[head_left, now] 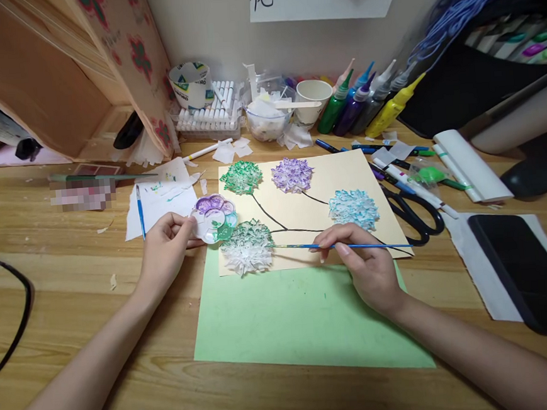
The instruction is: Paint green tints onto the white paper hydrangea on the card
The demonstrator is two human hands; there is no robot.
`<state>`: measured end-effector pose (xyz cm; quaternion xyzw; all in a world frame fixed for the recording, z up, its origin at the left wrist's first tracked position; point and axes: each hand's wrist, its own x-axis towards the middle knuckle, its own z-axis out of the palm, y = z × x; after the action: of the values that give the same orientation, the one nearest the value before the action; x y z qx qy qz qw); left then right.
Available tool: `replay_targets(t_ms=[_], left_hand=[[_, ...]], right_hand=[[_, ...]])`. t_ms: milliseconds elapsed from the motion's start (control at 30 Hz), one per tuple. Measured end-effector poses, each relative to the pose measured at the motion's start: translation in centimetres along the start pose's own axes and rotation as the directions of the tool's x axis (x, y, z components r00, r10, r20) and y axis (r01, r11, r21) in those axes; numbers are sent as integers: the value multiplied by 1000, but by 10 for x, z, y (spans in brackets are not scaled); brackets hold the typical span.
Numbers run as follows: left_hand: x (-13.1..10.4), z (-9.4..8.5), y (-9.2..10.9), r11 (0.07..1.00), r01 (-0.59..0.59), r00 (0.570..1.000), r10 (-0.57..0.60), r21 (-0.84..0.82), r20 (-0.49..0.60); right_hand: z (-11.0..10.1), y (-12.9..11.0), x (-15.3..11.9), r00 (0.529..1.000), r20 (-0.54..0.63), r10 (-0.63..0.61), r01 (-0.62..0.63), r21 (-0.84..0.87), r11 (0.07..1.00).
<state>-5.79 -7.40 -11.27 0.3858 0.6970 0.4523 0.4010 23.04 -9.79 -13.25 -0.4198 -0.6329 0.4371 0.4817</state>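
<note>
Okay, our left hand (pixel 168 243) pinches the palette (pixel 214 220), our right hand (pixel 367 266) the brush (pixel 296 246), tip by the half-coloured flower (pixel 247 250) at the lower-left corner of the cream sheet (pixel 337 171), white below so apparently unfinished, while green flower (pixel 241 177), purple flower (pixel 292 174) and blue flower (pixel 353 209) look done.

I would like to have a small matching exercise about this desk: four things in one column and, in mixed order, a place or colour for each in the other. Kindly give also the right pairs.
Column 1
1. flower-shaped palette
2. held paintbrush
3. scissors
4. green sheet

Column 2
A. lying partly under the cream sheet
B. in the right hand, tip at the green-and-white flower
C. black handles
D. in the left hand

Right pairs: 1-D, 2-B, 3-C, 4-A
</note>
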Motion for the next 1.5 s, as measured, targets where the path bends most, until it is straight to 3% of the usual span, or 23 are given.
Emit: replay_targets(t_ms=[533, 700, 833, 1133, 1267, 1500], left_hand=[[0, -3, 0, 995, 29, 999, -27, -93, 17], [1, -9, 2, 995, -4, 1000, 2, -104, -12], [0, -15, 3, 994, -17, 1000, 16, -109, -6], [-8, -17, 6, 984, -89, 996, 83, -153, -41], [-11, -16, 6, 978, -161, 986, 153, -131, -68], [-22, -15, 7, 955, -284, 958, 280, -89, -52]], right_hand=[[2, 2, -1, 1000, 29, -7, 7, 6, 1000], [3, 2, -2, 999, -38, -24, 26, 57, 998], [4, 2, -1, 1000, -13, -11, 11, 16, 1000], [8, 5, -3, 991, -70, -118, 120, 25, 992], [20, -5, 1, 981, 12, -193, 193, -64, 979], [46, -26, 29, 969, 197, -152, 184, -162, 969]])
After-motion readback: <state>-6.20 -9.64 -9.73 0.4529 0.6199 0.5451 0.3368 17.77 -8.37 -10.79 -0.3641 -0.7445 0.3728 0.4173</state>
